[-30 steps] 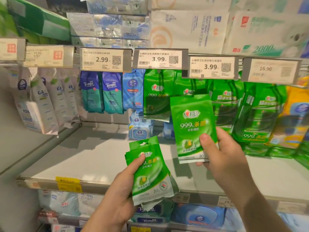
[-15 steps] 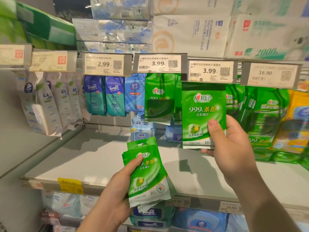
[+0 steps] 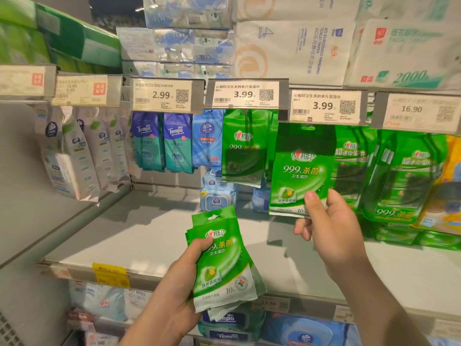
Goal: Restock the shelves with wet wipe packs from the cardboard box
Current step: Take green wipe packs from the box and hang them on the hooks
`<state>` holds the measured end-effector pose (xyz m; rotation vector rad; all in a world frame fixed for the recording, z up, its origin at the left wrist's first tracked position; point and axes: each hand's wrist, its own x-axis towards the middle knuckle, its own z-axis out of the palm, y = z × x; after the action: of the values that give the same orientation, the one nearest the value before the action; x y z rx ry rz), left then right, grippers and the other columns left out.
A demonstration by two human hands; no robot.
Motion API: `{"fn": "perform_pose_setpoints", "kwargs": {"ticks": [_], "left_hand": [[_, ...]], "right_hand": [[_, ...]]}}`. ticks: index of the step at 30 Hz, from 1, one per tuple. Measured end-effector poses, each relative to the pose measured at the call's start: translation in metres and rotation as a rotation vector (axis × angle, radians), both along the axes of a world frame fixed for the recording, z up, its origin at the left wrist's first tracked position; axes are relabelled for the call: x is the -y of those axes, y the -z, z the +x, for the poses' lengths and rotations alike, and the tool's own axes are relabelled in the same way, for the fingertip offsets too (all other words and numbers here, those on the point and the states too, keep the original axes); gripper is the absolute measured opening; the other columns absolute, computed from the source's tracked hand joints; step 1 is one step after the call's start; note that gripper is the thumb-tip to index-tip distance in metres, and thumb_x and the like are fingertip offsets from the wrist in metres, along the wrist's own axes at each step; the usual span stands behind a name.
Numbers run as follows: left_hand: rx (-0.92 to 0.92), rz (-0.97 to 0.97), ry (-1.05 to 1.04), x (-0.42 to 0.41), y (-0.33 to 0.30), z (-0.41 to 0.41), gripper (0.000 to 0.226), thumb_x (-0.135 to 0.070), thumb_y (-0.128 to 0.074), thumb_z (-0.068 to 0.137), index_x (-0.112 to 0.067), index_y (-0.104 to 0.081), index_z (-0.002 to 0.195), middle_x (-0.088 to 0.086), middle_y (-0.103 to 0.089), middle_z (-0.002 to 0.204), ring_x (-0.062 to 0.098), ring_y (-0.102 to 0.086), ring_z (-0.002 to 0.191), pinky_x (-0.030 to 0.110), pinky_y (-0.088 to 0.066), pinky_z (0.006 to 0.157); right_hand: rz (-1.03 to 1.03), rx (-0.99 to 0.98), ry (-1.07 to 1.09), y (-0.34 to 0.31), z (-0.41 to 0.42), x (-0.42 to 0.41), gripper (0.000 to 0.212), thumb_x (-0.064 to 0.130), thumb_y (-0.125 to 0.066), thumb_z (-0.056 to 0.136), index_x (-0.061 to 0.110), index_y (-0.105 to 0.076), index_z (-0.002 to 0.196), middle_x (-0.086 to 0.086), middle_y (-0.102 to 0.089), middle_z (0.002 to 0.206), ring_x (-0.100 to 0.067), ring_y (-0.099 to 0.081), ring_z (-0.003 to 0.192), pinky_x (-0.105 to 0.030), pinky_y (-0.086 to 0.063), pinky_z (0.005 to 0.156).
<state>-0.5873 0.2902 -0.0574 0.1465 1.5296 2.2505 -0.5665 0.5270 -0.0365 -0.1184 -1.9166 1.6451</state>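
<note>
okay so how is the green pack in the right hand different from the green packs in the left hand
The raised pack in the right hand is a single one, held upright just under the 3.99 price tag; the stack of packs in the left hand is several, tilted and held low before the shelf edge. The right hand pinches its pack's bottom corner; the left hand grips its stack from the side. Both show the same green print.

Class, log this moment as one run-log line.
right hand: pinches single green pack under 3.99 tag | left hand: grips green pack stack | hung: not yet
</note>
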Motion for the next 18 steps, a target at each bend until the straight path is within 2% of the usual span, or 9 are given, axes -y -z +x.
{"fn": "perform_pose_setpoints", "kwargs": {"ticks": [2, 4, 6, 7, 8, 9, 10, 12, 18], "left_hand": [[0.081, -0.169, -0.171, -0.010, 0.007, -0.005, 0.037, 0.004, -0.032, 0.107, 0.002, -0.051, 0.075, 0.011, -0.052, 0.033, 0.017, -0.050, 0.021, 0.024, -0.035, 0.024], [0.172, 0.044, -0.127, -0.013, -0.002, 0.002, 0.003, 0.006, -0.058, 0.093, 0.008, -0.059, 0.094, 0.013, -0.054, 0.035, 0.019, -0.052, 0.023, 0.024, -0.035, 0.023], [0.148, -0.043, -0.191, -0.010, -0.003, -0.005, 0.087, 0.021, -0.062, 0.046, 0.013, -0.053, 0.132, 0.013, -0.054, 0.035, 0.018, -0.051, 0.022, 0.025, -0.036, 0.023], [0.129, 0.053, -0.196, -0.006, 0.003, -0.008, 0.095, 0.019, -0.056, 0.046, 0.016, -0.045, 0.140, 0.012, -0.053, 0.034, 0.018, -0.051, 0.022, 0.025, -0.037, 0.024], [0.123, -0.034, -0.190, -0.006, -0.002, -0.009, 0.096, 0.022, -0.064, 0.046, 0.016, -0.045, 0.140, 0.012, -0.053, 0.035, 0.017, -0.051, 0.022, 0.025, -0.038, 0.025], [0.120, -0.139, -0.246, -0.004, -0.001, -0.007, 0.069, 0.016, -0.074, 0.065, 0.015, -0.052, 0.131, 0.011, -0.054, 0.035, 0.017, -0.051, 0.023, 0.025, -0.038, 0.026], [0.102, -0.137, -0.244, -0.005, -0.004, -0.001, 0.018, 0.011, -0.057, 0.093, 0.013, -0.058, 0.111, 0.012, -0.055, 0.036, 0.018, -0.052, 0.023, 0.025, -0.038, 0.025], [0.143, -0.283, -0.341, -0.001, 0.010, -0.013, 0.034, 0.004, -0.032, 0.107, 0.007, -0.055, 0.081, 0.012, -0.055, 0.036, 0.018, -0.052, 0.023, 0.025, -0.037, 0.024], [0.189, -0.048, -0.285, 0.004, 0.008, -0.006, 0.043, -0.001, -0.031, 0.110, -0.006, -0.043, 0.069, 0.002, -0.039, 0.022, 0.006, -0.043, 0.018, 0.016, -0.037, 0.030]], "right_hand": [[0.017, 0.015, 0.030, -0.004, -0.008, 0.001, 0.024, 0.037, -0.050, 0.106, 0.014, -0.055, 0.098, -0.023, -0.060, 0.070, -0.014, -0.057, 0.049, -0.035, -0.042, 0.056], [0.042, 0.035, 0.060, -0.008, -0.018, 0.001, 0.032, 0.038, -0.048, 0.106, 0.007, -0.054, 0.110, -0.032, -0.063, 0.086, -0.011, -0.058, 0.047, -0.035, -0.044, 0.054], [0.059, 0.049, 0.083, -0.011, -0.027, 0.001, 0.036, 0.039, -0.048, 0.107, 0.004, -0.052, 0.113, -0.030, -0.065, 0.089, -0.010, -0.057, 0.045, -0.036, -0.044, 0.055], [0.064, 0.051, 0.093, -0.013, -0.030, 0.001, 0.035, 0.039, -0.048, 0.107, 0.004, -0.051, 0.109, -0.030, -0.067, 0.086, -0.010, -0.055, 0.044, -0.037, -0.045, 0.056], [0.067, 0.056, 0.103, -0.014, -0.033, 0.001, 0.034, 0.040, -0.048, 0.107, 0.006, -0.050, 0.105, -0.029, -0.068, 0.081, -0.009, -0.054, 0.043, -0.038, -0.045, 0.058], [0.069, 0.062, 0.115, -0.015, -0.035, 0.001, 0.035, 0.040, -0.048, 0.106, 0.005, -0.049, 0.101, -0.027, -0.068, 0.076, -0.008, -0.054, 0.042, -0.040, -0.045, 0.060], [0.069, 0.070, 0.127, -0.016, -0.037, 0.002, 0.037, 0.040, -0.048, 0.106, 0.004, -0.048, 0.099, -0.024, -0.068, 0.071, -0.008, -0.054, 0.042, -0.040, -0.045, 0.061], [0.072, 0.082, 0.143, -0.016, -0.041, 0.002, 0.037, 0.041, -0.049, 0.106, 0.005, -0.049, 0.097, -0.016, -0.068, 0.063, -0.008, -0.053, 0.041, -0.038, -0.045, 0.060], [-0.048, 0.085, 0.096, -0.005, -0.046, -0.001, 0.032, 0.038, -0.050, 0.106, 0.010, -0.051, 0.091, -0.019, -0.068, 0.068, -0.015, -0.054, 0.046, -0.036, -0.043, 0.057]]}}
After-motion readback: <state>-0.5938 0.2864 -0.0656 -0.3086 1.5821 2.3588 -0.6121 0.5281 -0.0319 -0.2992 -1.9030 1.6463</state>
